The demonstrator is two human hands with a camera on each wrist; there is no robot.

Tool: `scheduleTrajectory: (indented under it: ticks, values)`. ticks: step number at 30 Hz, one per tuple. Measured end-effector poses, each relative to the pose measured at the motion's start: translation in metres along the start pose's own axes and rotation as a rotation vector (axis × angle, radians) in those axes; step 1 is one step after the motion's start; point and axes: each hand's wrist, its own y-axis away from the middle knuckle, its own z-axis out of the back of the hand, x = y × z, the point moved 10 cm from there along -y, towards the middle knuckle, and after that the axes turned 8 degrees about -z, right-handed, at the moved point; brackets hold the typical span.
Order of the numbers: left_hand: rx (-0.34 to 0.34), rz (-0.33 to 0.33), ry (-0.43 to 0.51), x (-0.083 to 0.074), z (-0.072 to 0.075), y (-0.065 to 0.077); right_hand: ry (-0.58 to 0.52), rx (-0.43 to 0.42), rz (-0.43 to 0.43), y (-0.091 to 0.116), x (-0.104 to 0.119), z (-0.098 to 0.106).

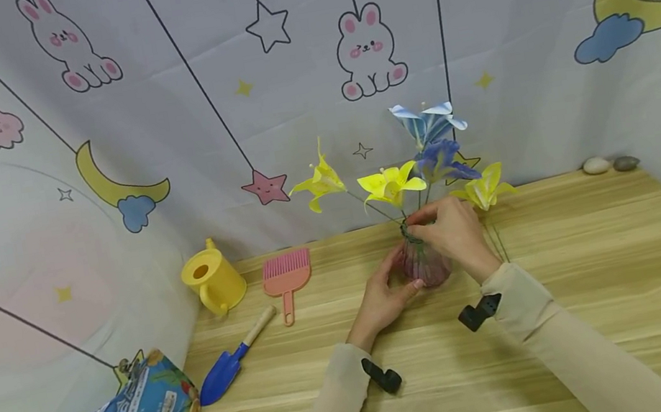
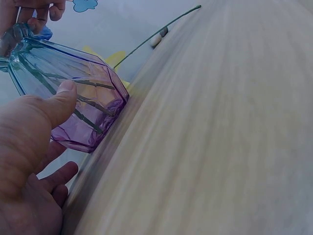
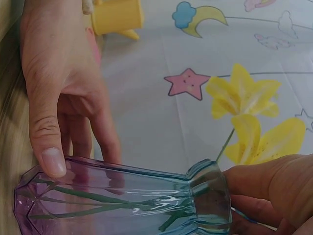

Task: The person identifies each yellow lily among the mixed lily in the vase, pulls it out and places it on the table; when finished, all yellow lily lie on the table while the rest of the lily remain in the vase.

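Observation:
A ribbed glass vase (image 1: pixel 427 266), purple at the base and blue-green at the neck, stands on the wooden table. My left hand (image 1: pixel 386 295) grips its lower body, thumb on the near side (image 2: pixel 61 100) and fingers round the back. At the rim, my right hand (image 1: pixel 454 232) pinches a thin flower stem; the fingers partly hide it. Green stems (image 3: pixel 98 196) show through the glass. Two yellow lilies (image 1: pixel 392 184) rise on the left, a light blue lily (image 1: pixel 427 123) and a dark blue flower (image 1: pixel 443 162) above the hand. Another yellow lily (image 1: pixel 485 187) appears behind the right wrist.
Left of the vase are a pink dustpan-like tool (image 1: pixel 286 279), a yellow watering can (image 1: pixel 221 282) and a blue trowel (image 1: pixel 224 373) with a wooden handle. A clipped blue bag (image 1: pixel 148 411) sits at the left edge. Two stones (image 1: pixel 596 166) lie at the back right, before a printed cloth.

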Motion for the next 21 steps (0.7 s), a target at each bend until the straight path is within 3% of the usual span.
scheduleTrajectory:
  ticks: [8,21]
  values:
    - [-0.001,-0.008,0.002,-0.001,0.000,-0.001,0.036,0.017,-0.008,-0.001,0.000,-0.001]
    - [-0.002,-0.003,-0.007,0.001,-0.001,-0.001,0.017,-0.012,0.093,0.001,0.012,-0.005]
